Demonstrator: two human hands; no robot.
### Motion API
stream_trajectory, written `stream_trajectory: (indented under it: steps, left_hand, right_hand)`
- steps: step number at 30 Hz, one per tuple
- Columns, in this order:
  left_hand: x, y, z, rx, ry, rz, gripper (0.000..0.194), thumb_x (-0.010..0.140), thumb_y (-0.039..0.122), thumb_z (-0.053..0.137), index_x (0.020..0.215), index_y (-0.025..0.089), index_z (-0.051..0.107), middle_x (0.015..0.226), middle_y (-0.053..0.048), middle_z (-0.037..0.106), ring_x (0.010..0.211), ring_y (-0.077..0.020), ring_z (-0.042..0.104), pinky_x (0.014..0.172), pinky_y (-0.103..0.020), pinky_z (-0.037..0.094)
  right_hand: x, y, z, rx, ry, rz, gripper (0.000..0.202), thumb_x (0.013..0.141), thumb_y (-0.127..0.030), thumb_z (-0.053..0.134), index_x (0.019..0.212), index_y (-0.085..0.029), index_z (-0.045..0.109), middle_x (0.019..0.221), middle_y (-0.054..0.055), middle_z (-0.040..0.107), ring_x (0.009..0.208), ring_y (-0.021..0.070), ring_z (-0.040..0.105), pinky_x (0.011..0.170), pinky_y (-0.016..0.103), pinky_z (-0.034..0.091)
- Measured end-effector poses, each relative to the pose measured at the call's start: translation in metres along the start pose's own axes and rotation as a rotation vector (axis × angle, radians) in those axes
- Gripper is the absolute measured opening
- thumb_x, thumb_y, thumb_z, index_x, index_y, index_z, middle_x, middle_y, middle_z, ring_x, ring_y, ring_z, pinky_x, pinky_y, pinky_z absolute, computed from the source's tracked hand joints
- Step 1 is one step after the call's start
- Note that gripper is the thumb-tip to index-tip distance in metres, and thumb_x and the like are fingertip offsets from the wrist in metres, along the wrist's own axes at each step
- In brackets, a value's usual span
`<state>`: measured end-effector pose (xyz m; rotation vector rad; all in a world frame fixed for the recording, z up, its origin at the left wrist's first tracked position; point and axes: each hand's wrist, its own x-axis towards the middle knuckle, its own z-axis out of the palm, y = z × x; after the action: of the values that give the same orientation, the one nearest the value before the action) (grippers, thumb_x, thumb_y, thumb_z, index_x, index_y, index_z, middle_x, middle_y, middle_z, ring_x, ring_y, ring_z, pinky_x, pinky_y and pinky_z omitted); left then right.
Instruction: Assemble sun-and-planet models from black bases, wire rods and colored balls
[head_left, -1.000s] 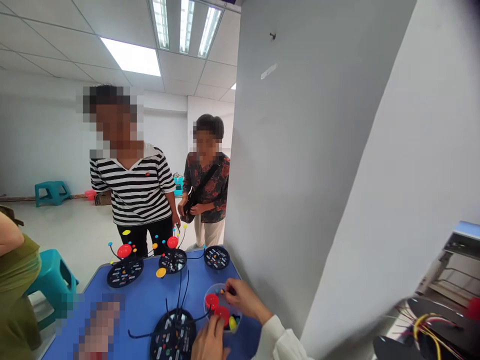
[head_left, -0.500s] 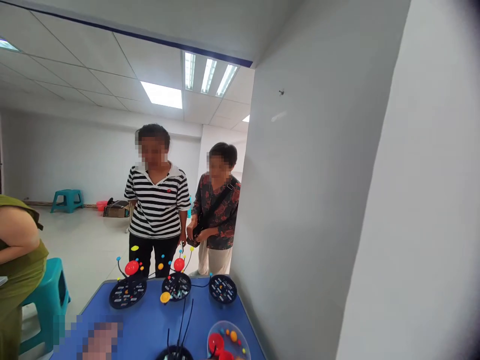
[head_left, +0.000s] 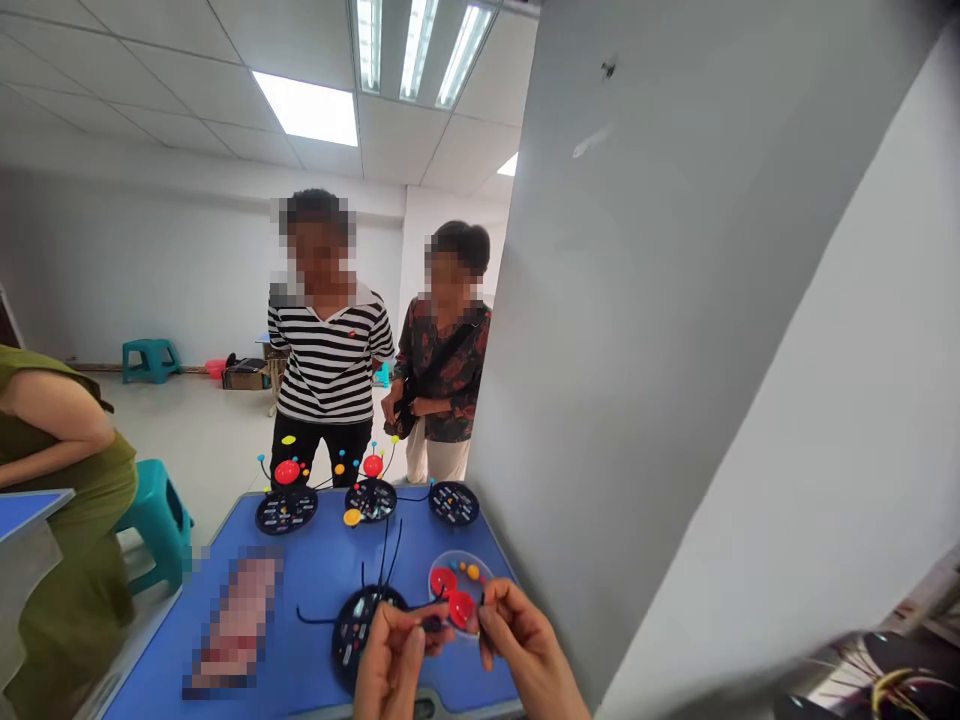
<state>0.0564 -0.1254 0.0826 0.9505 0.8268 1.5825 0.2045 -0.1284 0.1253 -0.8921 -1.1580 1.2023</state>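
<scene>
My left hand (head_left: 401,650) is closed, its fingers pinching a small dark piece over the near black disc. Close by on the right, my right hand (head_left: 517,635) pinches another small dark piece in front of the clear bowl. The near black disc (head_left: 352,635) lies on the blue table (head_left: 307,570), with several thin black rods standing up or bending out from it. In the clear bowl (head_left: 459,556) are red half-shells (head_left: 460,607) and small coloured balls (head_left: 473,572).
Three black discs (head_left: 287,510) stand along the far table edge, two bearing coloured balls on rods. A blurred flat item (head_left: 236,620) lies left. Two people stand beyond; another sits left. A grey wall (head_left: 637,300) borders the right.
Both my hands have come into view over the near disc and bowl. The view has tilted down, so the table and its things show higher and more fully.
</scene>
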Motion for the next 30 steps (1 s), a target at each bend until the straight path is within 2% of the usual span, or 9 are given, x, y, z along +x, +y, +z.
stream_trajectory:
  steps: [5, 9, 12, 15, 18, 22, 25, 28, 30]
  left_hand:
    - [-0.005, 0.013, 0.003, -0.177, 0.015, -0.100, 0.035, 0.070, 0.050, 0.078, 0.080, 0.020, 0.063, 0.084, -0.007, 0.078, 0.070, -0.0191, 0.074, 0.067, -0.026, 0.055]
    - [-0.003, 0.008, -0.002, -0.185, -0.031, -0.141, 0.034, 0.068, 0.049, 0.080, 0.080, 0.019, 0.068, 0.083, -0.006, 0.078, 0.069, -0.0184, 0.073, 0.067, -0.027, 0.056]
    - [-0.002, 0.002, -0.003, -0.174, -0.079, -0.131, 0.032, 0.066, 0.047, 0.082, 0.079, 0.019, 0.072, 0.084, -0.007, 0.078, 0.071, -0.0192, 0.072, 0.068, -0.028, 0.056]
    - [-0.002, -0.003, -0.002, -0.157, -0.098, -0.101, 0.031, 0.061, 0.043, 0.086, 0.078, 0.020, 0.075, 0.084, -0.007, 0.078, 0.075, -0.0197, 0.072, 0.073, -0.029, 0.056]
    - [-0.002, -0.006, -0.001, -0.081, -0.101, -0.090, 0.034, 0.058, 0.043, 0.087, 0.079, 0.019, 0.076, 0.078, -0.006, 0.076, 0.071, -0.0181, 0.069, 0.069, -0.027, 0.055]
    - [-0.002, -0.004, -0.001, 0.058, -0.130, -0.038, 0.031, 0.068, 0.047, 0.079, 0.077, 0.018, 0.074, 0.071, -0.004, 0.072, 0.068, -0.0166, 0.065, 0.065, -0.024, 0.053]
    - [-0.005, -0.003, 0.000, 0.181, -0.191, -0.015, 0.036, 0.080, 0.052, 0.065, 0.087, 0.019, 0.075, 0.074, -0.005, 0.072, 0.069, -0.0172, 0.065, 0.068, -0.025, 0.053]
    - [-0.008, -0.010, -0.001, 0.256, -0.211, 0.022, 0.041, 0.084, 0.055, 0.058, 0.103, 0.021, 0.070, 0.073, -0.004, 0.070, 0.069, -0.0171, 0.064, 0.068, -0.025, 0.052]
    - [-0.007, -0.020, -0.002, 0.266, -0.219, 0.037, 0.042, 0.083, 0.058, 0.058, 0.101, 0.021, 0.068, 0.068, -0.002, 0.068, 0.064, -0.0161, 0.063, 0.063, -0.024, 0.051]
  right_hand:
    - [-0.006, 0.013, 0.006, 0.105, 0.015, 0.057, 0.033, 0.073, -0.052, 0.076, 0.077, -0.021, 0.064, 0.064, -0.004, 0.062, 0.044, 0.0068, 0.044, 0.047, 0.021, 0.036]
    - [-0.013, 0.030, 0.006, 0.257, 0.010, 0.079, 0.035, 0.067, -0.054, 0.079, 0.076, -0.021, 0.071, 0.064, -0.002, 0.061, 0.047, 0.0081, 0.046, 0.048, 0.022, 0.037]
    - [-0.017, 0.032, 0.008, 0.327, 0.053, 0.090, 0.029, 0.068, -0.048, 0.081, 0.079, -0.021, 0.074, 0.068, 0.000, 0.063, 0.052, 0.0086, 0.049, 0.053, 0.021, 0.039]
    - [-0.019, 0.033, 0.010, 0.382, 0.064, 0.085, 0.025, 0.065, -0.041, 0.085, 0.078, -0.022, 0.075, 0.067, -0.001, 0.063, 0.051, 0.0070, 0.046, 0.054, 0.020, 0.038]
    - [-0.018, 0.039, 0.009, 0.451, 0.092, 0.099, 0.026, 0.062, -0.040, 0.087, 0.076, -0.022, 0.075, 0.065, -0.002, 0.063, 0.048, 0.0053, 0.042, 0.053, 0.018, 0.037]
    - [-0.015, 0.046, 0.008, 0.541, 0.159, 0.140, 0.027, 0.062, -0.041, 0.087, 0.074, -0.021, 0.074, 0.058, -0.004, 0.059, 0.046, 0.0045, 0.038, 0.050, 0.016, 0.034]
    - [-0.015, 0.047, 0.009, 0.563, 0.191, 0.156, 0.028, 0.059, -0.041, 0.088, 0.072, -0.022, 0.074, 0.060, -0.005, 0.058, 0.048, 0.0051, 0.038, 0.052, 0.017, 0.038]
    - [-0.014, 0.048, 0.009, 0.549, 0.216, 0.162, 0.029, 0.057, -0.042, 0.089, 0.073, -0.022, 0.074, 0.066, -0.004, 0.061, 0.049, 0.0061, 0.041, 0.056, 0.020, 0.043]
    - [-0.013, 0.052, 0.007, 0.531, 0.229, 0.151, 0.030, 0.057, -0.042, 0.089, 0.073, -0.022, 0.074, 0.067, -0.003, 0.063, 0.048, 0.0066, 0.042, 0.053, 0.021, 0.043]
